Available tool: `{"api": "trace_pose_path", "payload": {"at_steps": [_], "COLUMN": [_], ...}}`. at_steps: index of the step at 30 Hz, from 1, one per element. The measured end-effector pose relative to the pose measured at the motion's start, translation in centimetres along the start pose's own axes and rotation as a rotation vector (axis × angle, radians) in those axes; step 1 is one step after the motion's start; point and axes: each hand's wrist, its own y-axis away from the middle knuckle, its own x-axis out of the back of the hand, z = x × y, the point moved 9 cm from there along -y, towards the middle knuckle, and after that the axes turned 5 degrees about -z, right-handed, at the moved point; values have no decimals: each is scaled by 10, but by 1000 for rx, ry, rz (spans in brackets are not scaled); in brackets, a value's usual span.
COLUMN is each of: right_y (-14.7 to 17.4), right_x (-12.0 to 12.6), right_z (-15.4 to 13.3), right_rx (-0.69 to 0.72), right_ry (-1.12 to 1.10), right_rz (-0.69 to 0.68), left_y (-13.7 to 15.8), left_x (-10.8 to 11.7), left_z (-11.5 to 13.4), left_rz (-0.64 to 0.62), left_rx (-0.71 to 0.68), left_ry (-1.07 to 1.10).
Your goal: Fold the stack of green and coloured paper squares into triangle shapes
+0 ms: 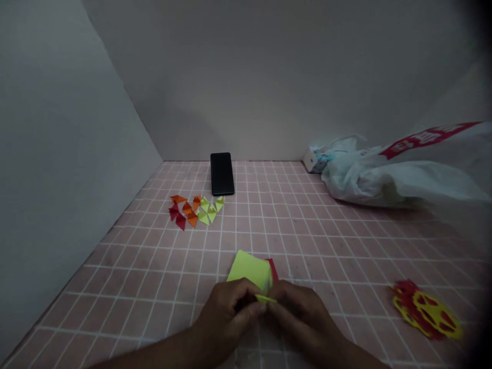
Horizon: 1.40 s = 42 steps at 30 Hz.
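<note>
A small folded piece of yellow paper (264, 298) is pinched between the fingertips of my left hand (230, 318) and my right hand (303, 318). Both hands are close together, fingers closed, near the front of the table. Just beyond them lies a stack of yellow-green paper sheets (248, 267), with a red piece (273, 269) showing at its right edge. Further back on the left sit several small folded paper pieces: red ones (180, 220), orange ones (191, 218) and pale yellow ones (211, 212).
A black phone (222, 174) rests on the pink grid-patterned table (277, 210) near the back wall. At the back right, a white plastic bag (376, 177) lies beside a small box (311, 160). Red and yellow cut-out shapes (426, 310) lie at the right.
</note>
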Motion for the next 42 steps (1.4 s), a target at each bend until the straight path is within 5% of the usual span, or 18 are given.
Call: {"api": "trace_pose_path", "payload": {"at_steps": [5,11,19,29,32,38,42], "right_y": [0,14,19,12,14,18,15], "right_x": [1,12,16,-3,-10,-29,-29], "right_z": [-7,23,43,10,4,-3,-21], "right_rx": [55,-157,-327,-120,-107,-203,-228], "right_ry": [-7,-207,-426,-242,-268,-713,-647], "right_rz": [17,164,199,68,61,-30,-86], "left_y": [3,8,11,5,8,12,11], "left_x": [0,15,11,-4,-2,-4,-4], "left_z": [8,14,37,14,20,23,25], "left_rz": [-22,121,111,-16,14,-24,-37], "left_rx": [-117,-193,-421,-46,-50,-37,-22], "left_ry": [-94,-190,-425,-64,-66,22,107]}}
